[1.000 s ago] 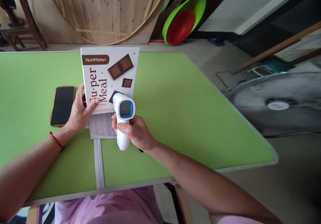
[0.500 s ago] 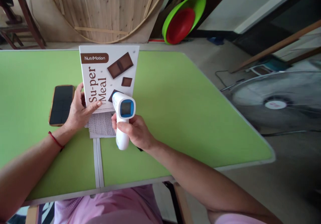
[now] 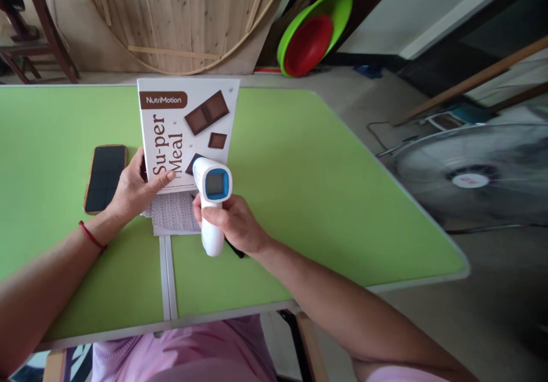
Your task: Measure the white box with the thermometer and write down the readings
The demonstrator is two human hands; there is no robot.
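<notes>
My left hand [image 3: 139, 188] grips the lower left side of a white box [image 3: 166, 136] printed "NutriMotion Su-per Meal" with chocolate pieces; the thumb lies on its front and the other fingers are behind it. My right hand [image 3: 235, 222] is wrapped around the handle of a white and blue infrared thermometer [image 3: 213, 222]. Its small grey screen faces me, and its front end points at the lower part of the box. Beneath the box, printed paper [image 3: 173, 213] lies on the table. A dark thin object [image 3: 234, 249], partly hidden by my right hand, rests beside the paper.
A phone [image 3: 105, 177] in a tan case lies left of my left hand on the green table [image 3: 321, 199]. Beyond the table's right edge stands a large fan [image 3: 471, 171]. Green [image 3: 342, 8] and red basins [image 3: 309, 45] lean behind the table, near a round wooden board [image 3: 192, 13].
The box and thermometer have shifted very slightly right. More of the dark object beside my right hand shows. Both hands keep their holds.
</notes>
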